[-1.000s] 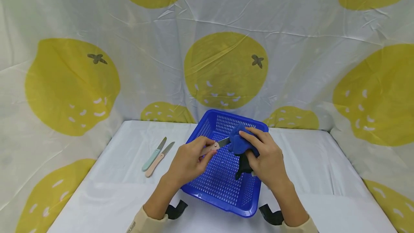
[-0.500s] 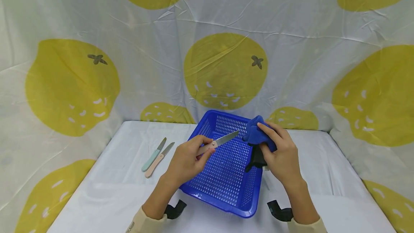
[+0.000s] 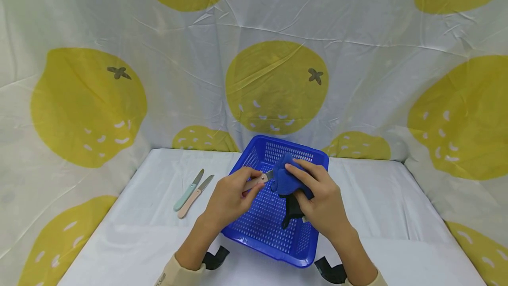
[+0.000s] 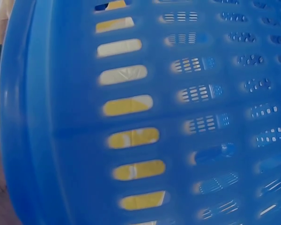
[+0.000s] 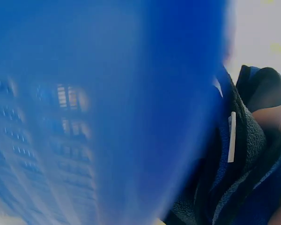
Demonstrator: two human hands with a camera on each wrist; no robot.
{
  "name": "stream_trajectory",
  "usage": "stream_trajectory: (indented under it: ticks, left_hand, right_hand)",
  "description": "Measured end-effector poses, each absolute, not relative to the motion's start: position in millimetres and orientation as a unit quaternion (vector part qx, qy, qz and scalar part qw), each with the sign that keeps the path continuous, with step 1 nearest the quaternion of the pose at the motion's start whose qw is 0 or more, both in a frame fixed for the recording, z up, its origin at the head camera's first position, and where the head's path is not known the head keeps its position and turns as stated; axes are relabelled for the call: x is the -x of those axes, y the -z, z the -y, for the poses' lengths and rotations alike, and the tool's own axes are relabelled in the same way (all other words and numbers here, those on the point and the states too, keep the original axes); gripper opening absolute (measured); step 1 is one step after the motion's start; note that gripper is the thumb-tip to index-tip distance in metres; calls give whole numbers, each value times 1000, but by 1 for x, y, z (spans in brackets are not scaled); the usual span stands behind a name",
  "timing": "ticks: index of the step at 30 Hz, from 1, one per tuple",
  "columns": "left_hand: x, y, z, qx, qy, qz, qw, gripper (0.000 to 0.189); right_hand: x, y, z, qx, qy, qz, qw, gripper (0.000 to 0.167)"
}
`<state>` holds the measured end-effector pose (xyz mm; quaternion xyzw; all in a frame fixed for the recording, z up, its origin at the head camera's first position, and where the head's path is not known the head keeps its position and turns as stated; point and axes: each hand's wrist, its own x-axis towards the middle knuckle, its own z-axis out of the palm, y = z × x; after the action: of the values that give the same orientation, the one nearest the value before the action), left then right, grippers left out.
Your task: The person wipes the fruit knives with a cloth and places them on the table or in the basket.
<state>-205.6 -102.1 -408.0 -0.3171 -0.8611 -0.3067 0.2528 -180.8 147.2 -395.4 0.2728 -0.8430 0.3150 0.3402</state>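
In the head view my left hand (image 3: 230,193) grips the pale pink handle of a small knife (image 3: 255,182), its blade pointing right. My right hand (image 3: 323,197) pinches a folded cloth (image 3: 289,178), blue outside with a black part hanging below. The cloth wraps over most of the blade, leaving a short stretch of steel near the handle. Both hands are above a blue plastic basket (image 3: 270,250). Up close in the right wrist view, the cloth (image 5: 246,140) shows dark layers and a white tag. The basket wall (image 4: 75,140) covers most of the left wrist view.
Left of the basket, a mint-handled knife (image 3: 184,197) and a pink-handled knife (image 3: 190,203) lie side by side on the white-covered table (image 3: 135,215). Behind the table hangs a white curtain (image 3: 190,78) printed with yellow lemons.
My right hand drew the cloth off to the right, baring the blade half a second ago, then came back left and covered it again. My left hand stayed nearly still with the knife.
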Motion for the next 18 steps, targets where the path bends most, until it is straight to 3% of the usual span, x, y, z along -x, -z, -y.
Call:
stream_trajectory:
  ticks: [9,18]
  left_hand:
    - [207,409,102,321,297,860,263,24]
    - [205,408,101,335,277,855,284,29]
  right_hand:
    - [178,402,-127,-318,-312,836,320,54]
    - [180,408,-124,-308,-291,844,327,51]
